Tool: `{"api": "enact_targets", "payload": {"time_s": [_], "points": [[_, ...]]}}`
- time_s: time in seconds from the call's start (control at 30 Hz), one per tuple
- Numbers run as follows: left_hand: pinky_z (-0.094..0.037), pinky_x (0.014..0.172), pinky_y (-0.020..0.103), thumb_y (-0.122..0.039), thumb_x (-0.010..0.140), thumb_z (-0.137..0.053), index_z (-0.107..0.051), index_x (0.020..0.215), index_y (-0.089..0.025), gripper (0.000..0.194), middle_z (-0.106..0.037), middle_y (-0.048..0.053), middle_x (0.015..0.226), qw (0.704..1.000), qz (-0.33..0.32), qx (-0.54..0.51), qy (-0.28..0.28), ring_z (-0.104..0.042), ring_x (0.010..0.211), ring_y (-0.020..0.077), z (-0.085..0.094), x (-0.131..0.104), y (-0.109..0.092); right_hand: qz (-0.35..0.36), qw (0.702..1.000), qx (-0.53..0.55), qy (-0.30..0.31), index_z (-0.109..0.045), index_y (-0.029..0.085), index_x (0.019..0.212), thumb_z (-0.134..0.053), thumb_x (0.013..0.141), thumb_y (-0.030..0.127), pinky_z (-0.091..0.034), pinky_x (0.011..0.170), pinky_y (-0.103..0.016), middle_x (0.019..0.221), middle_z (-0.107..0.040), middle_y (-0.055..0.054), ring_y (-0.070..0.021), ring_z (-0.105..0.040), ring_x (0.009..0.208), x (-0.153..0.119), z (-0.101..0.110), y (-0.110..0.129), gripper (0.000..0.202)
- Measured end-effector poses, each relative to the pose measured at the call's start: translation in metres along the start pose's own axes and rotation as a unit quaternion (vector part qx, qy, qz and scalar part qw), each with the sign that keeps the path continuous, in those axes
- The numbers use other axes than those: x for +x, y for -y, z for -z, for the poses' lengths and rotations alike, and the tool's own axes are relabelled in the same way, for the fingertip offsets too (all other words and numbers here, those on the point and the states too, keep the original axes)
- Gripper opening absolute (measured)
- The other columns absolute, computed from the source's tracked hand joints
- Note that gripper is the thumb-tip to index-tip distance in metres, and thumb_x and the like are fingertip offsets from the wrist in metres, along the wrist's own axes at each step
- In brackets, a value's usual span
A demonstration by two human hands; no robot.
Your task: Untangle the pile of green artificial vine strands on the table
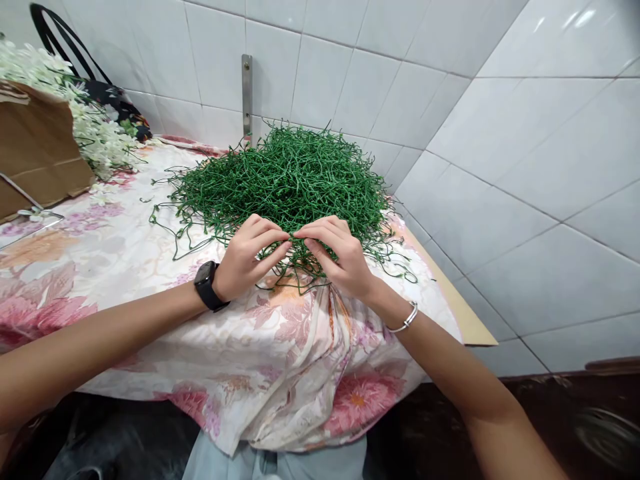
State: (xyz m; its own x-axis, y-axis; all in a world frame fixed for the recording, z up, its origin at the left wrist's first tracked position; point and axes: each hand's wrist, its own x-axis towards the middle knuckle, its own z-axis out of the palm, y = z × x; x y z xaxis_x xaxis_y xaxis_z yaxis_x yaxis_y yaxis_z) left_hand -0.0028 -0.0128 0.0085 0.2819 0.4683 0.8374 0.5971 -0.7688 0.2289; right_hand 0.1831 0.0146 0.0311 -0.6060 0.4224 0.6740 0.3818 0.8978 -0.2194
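"How do the person's left hand (253, 257) and right hand (340, 253) stand?"

"Almost tip to tip, palms down. Each narrows to a pinch of thumb and fingers, and together they appear to hold one thin green stem (293, 237). Its long axis cannot be told, since it blends into the green behind."

"And the pile of green stems (300, 180)?"

"Straight ahead of both hands, on a cloth-covered counter (125, 240). The tangle stretches wider from left to right than it rises, its near edge just beyond and below the fingertips, with loose strands trailing out past either hand."

"Which hand is nearer?"

"Neither, clearly; both meet before the pile's near edge, about midway along it."
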Motion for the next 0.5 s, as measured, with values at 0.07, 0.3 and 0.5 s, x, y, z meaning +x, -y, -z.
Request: {"api": "enact_targets", "payload": {"time_s": [0.07,0.3,0.5], "points": [[-0.043,0.067,0.03,-0.016,0.082,-0.053,-0.06,0.086,-0.012,0.009,-0.061,0.007,0.081,1.0,-0.003,0.004,-0.003,-0.049,0.076,0.0155,-0.001,-0.0007,0.0015,0.004,1.0,0.02,0.022,-0.055,0.016,0.103,-0.048,0.085,0.017,-0.038,0.085,-0.036,0.098,-0.062,-0.005,-0.0165,-0.051,0.095,0.0002,-0.0003,0.0004,0.019],[-0.043,0.067,0.031,-0.015,0.08,-0.055,-0.057,0.079,-0.013,0.003,-0.062,0.007,0.08,0.999,-0.044,0.01,0.024,-0.049,0.075,0.0158,-0.0021,-0.0008,-0.0001,-0.012,0.992,0.109,0.069,-0.05,0.016,0.106,-0.049,0.085,0.021,-0.045,0.081,-0.029,0.097,-0.059,-0.006,-0.0142,-0.053,0.093,-0.0025,-0.0062,-0.0025,0.022],[-0.042,0.07,0.032,-0.014,0.078,-0.054,-0.056,0.078,-0.013,0.002,-0.061,0.008,0.085,0.999,-0.017,-0.008,0.045,-0.049,0.078,0.0164,-0.0001,-0.0001,-0.0067,-0.066,0.977,0.193,0.057,-0.049,0.017,0.105,-0.05,0.084,0.017,-0.045,0.078,-0.024,0.085,-0.06,-0.001,-0.0099,-0.058,0.081,-0.0026,-0.0032,0.0001,0.021]]}}
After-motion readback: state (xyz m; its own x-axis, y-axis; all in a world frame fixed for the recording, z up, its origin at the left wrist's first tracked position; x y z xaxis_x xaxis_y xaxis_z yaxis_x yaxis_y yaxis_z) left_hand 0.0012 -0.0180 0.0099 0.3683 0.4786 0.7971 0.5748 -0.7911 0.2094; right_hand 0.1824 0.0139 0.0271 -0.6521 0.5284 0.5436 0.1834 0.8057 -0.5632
